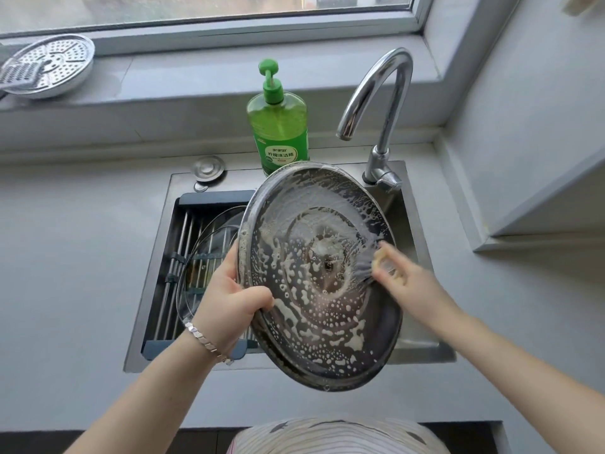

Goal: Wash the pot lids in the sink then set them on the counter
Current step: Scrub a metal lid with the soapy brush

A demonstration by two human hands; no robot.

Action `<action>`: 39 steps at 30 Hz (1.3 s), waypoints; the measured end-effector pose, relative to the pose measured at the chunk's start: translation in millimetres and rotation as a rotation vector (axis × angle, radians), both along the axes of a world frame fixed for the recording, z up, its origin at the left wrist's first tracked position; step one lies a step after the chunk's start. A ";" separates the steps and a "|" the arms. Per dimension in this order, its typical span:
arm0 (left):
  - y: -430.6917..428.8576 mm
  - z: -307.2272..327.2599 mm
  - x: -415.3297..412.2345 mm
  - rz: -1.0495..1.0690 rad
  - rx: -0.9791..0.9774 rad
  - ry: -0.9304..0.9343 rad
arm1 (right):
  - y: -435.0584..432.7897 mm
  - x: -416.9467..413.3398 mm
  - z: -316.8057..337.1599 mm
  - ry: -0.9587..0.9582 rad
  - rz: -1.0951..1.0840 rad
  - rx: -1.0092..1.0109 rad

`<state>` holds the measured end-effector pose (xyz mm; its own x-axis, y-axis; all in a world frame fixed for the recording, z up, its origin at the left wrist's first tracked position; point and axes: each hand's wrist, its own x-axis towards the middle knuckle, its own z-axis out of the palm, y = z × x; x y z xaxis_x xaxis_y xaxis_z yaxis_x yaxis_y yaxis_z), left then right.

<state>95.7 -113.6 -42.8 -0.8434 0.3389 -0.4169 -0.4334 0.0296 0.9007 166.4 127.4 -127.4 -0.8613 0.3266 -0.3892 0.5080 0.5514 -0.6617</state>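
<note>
One soapy lid (pixel 322 280), left hand (pixel 229 299) gripping rim, right hand (pixel 406 280) on it

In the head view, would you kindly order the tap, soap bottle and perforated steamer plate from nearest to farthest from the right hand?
From the right hand:
1. Tap, just behind it at the sink's back right.
2. Soap bottle, behind the sink, centre.
3. Perforated steamer plate, on the far-left windowsill.

A grey counter (pixel 72 257) fills the middle of the frame, with a steel sink (pixel 422 352) set into it at centre. A green soap bottle (pixel 278 126) stands behind the sink, upper centre. On the windowsill (pixel 163 80), upper left, lie a perforated steamer plate (pixel 55 67) and a grater (pixel 19 75).
</note>
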 end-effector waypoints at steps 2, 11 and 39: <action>2.4 0.2 0.3 0.000 -0.004 -0.002 | 4.3 -4.9 -2.0 -0.010 -0.070 0.039; -1.4 -6.5 -3.4 0.103 -0.031 -0.021 | 1.7 -6.5 0.1 -0.017 -0.057 0.013; 3.1 -23.7 -7.8 0.384 -0.138 0.004 | -31.6 37.5 18.9 -0.133 0.216 -0.193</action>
<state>87.9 -110.5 -66.4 -0.8993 -0.0599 -0.4333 -0.4333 -0.0131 0.9011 203.9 95.8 -108.5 -0.8401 0.0504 -0.5401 0.4818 0.5269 -0.7002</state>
